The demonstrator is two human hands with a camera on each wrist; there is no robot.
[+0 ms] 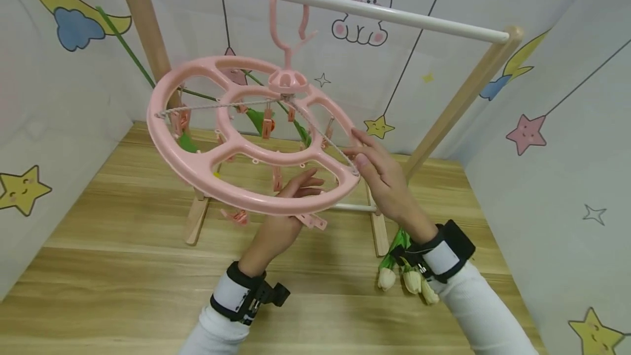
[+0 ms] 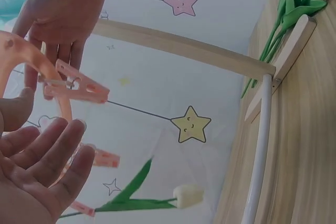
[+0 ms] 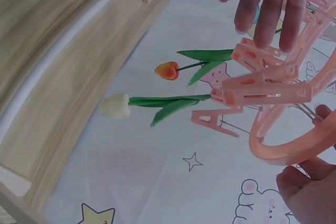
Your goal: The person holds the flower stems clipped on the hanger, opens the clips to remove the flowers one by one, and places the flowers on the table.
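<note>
A round pink clip hanger (image 1: 291, 199) hangs tilted by its hook from a white rail, with pink clothespins dangling below. At its right rim my right hand (image 1: 389, 182) holds the ring between thumb and fingers; the right wrist view shows this hand (image 3: 312, 192) at the rim too. My left hand (image 1: 278, 229) reaches under the front of the ring, its fingers loosely extended and holding nothing. In the left wrist view those fingers (image 2: 50, 166) spread below a clothespin (image 2: 84, 85). A white tulip (image 3: 115, 106) and an orange tulip (image 3: 168, 71) hang from clothespins.
The rack has a white rail (image 1: 394, 12), slanted wooden posts (image 1: 458, 106) and wooden feet (image 1: 379, 234) on a wood-grain table (image 1: 123, 289). Several white tulips (image 1: 411, 281) lie beside the right foot, near my right wrist. Patterned walls (image 1: 557, 190) enclose the sides and back.
</note>
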